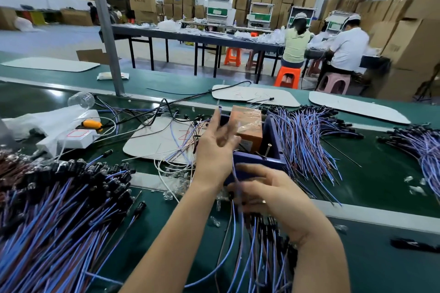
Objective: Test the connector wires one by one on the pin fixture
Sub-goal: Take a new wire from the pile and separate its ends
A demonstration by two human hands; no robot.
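At the middle of the green bench (381, 181), the pin fixture (273, 140) is a purple open-topped bin holding an orange box (248, 123) wrapped in clear film, with a metal pin (268, 147) standing up beside the box near the front wall. To its right a fan of connector wires (309, 140), blue and brown with black ends, spreads against the bin's side. A larger heap of wires (59, 216) fills the near left. Left of the bin a grey mat (157, 140) carries loose wires, and beyond it sit a white power strip (76, 138) with an orange plug (91, 123), a clear bottle (82, 100) and a black cable (190, 98). The left hand (214, 150) is raised in front of the bin, hiding its left wall, index finger pointing up; it is blurred, and whether it pinches anything cannot be told. The right hand (269, 190), just before the bin, has its fingers curled round a bundle of wires (259, 245) that trails toward the viewer. A single blue wire (234, 171) rises from it to the left palm.
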